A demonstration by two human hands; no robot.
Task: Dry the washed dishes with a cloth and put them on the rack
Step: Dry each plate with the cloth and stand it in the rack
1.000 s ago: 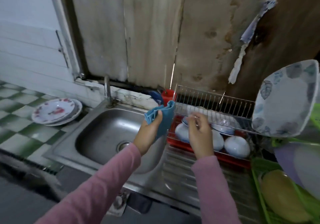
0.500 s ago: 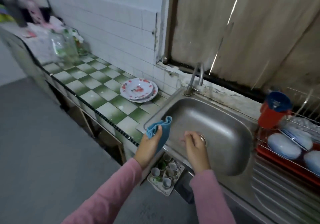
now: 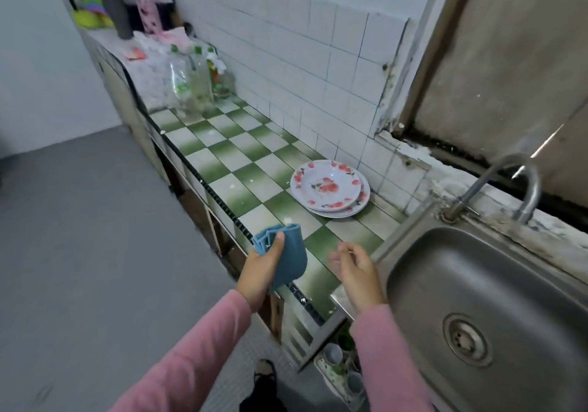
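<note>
Back from the rack, your right hand point(image 3: 356, 268), empty and loosely open, reaches toward the floral plates point(image 3: 329, 187) stacked on the counter point(image 3: 235, 154) beside the sink point(image 3: 477, 284), left hand point(image 3: 259, 271) gripping the folded blue cloth point(image 3: 288, 259), likely for the next dish.

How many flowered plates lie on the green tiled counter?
2 that I can tell, stacked beside the sink: the top plate and a lower plate, whose rim shows under it. More may be hidden between them.
</note>
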